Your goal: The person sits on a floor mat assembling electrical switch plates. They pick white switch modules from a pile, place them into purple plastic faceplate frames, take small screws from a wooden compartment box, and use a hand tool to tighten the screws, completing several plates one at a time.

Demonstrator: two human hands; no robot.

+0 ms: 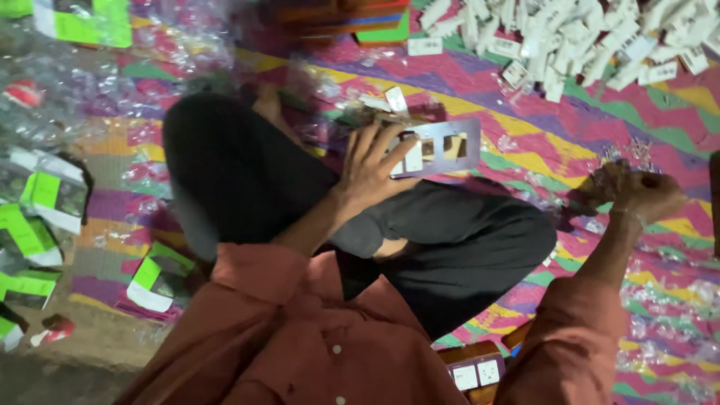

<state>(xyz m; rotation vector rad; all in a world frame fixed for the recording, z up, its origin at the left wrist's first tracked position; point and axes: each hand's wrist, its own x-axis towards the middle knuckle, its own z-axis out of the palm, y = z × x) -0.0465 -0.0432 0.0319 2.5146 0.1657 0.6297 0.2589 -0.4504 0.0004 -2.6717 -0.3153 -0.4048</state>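
Switch plates dominate this floor-level scene: a grey switch plate (435,148) with rectangular cut-outs sits in the person's left hand (373,166), just above the crossed knees, near the centre of the view. The fingers (381,142) of that hand spread across the plate's near edge and face, clasping it, with a white switch insert showing through one opening. At about three o'clock from the plate, well apart from it, the right hand (637,191) hovers low over the mat, its fingers curled loosely around what looks like a scrap of clear wrapping; blur makes it hard to tell exactly what they grip. The person sits cross-legged in dark trousers (315,210) and a rust-coloured shirt (300,337) on a woven mat (540,142) of pink, yellow, green and purple zigzags. At one o'clock, a heap of white switch parts (585,37) lies piled on the mat. Clear plastic wrappers (172,45) litter the upper left, at eleven o'clock. Green-and-white packages (37,210) lie scattered along the left edge, at nine o'clock. At six o'clock, another plate with two white switches (476,373) rests by the person's lap.
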